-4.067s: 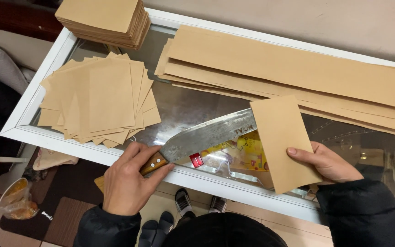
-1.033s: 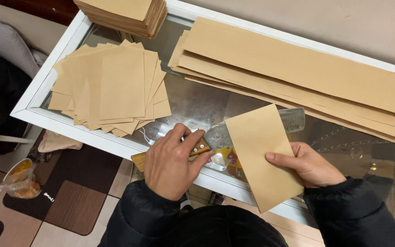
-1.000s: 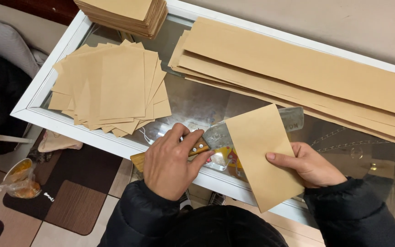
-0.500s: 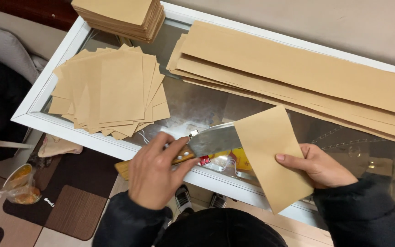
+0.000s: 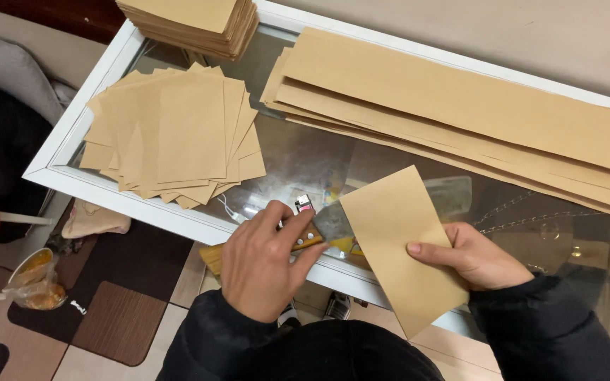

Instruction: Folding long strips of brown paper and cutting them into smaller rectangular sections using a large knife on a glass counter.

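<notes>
Since half a second ago, the cleaver point(image 5: 330, 224) has been drawn back under the folded brown sheet point(image 5: 402, 247), so the slitting stroke appears nearly finished. The wooden handle is gripped by the closed left hand point(image 5: 266, 264); the sheet is pinched at its edge by the right hand point(image 5: 474, 255) over the glass table point(image 5: 298, 152). One cleaver is counted, one fanned pile point(image 5: 174, 137), one neat stack point(image 5: 192, 21), and several long strips point(image 5: 460, 106) (exact number unclear).
</notes>
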